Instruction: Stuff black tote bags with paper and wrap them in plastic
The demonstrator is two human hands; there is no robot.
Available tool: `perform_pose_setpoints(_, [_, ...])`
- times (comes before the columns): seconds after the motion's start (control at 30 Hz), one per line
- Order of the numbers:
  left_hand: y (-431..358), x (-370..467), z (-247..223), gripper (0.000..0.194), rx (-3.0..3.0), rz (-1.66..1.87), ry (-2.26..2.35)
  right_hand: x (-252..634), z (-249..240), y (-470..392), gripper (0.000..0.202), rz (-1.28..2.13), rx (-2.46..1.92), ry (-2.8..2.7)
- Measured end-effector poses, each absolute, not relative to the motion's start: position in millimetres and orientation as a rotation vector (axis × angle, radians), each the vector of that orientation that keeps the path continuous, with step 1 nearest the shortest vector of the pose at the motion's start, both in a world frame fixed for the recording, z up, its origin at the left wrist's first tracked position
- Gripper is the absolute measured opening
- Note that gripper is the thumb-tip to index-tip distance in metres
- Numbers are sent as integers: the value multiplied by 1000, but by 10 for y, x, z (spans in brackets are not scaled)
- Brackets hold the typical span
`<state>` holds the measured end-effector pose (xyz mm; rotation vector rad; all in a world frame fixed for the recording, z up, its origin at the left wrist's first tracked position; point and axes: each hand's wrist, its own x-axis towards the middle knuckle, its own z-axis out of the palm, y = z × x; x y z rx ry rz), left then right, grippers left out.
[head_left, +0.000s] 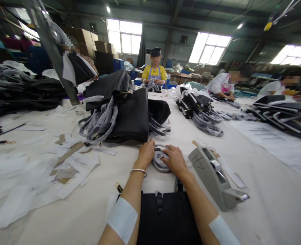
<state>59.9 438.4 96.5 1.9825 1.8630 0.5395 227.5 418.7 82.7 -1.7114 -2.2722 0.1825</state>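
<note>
A bag strap [160, 165] wrapped in clear plastic lies coiled between my two hands on the white tabletop. My left hand [147, 153] has its fingers curled at the coil's left edge. From the right, my right hand [175, 159] grips the coil, with thumb and fingers bent over it. Beneath my forearms a black handbag [165, 217] lies flat, a small buckled tab near its upper edge. Just right of my right forearm stands a grey tape dispenser [209, 177] with handwritten marks on its side.
Black handbags [131, 117] with wrapped straps stand ahead of my hands. More bags are piled at right [288, 114]. Paper and card scraps [71, 161] litter the left side beside a slanting metal post [53, 51]. Several co-workers, one in a yellow top [154, 72], are around the table.
</note>
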Motion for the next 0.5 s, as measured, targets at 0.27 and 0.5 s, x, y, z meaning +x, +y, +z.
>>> perform_pose_setpoints(0.27, [4370,538,1009,34,1890,529,2022,2344,752,4199,32,198,-1423,-2350])
perform_pose_setpoints(0.5, [4402,553,974,35,1936,495,1894,2272,701,4242,57,166,-1473,-2292])
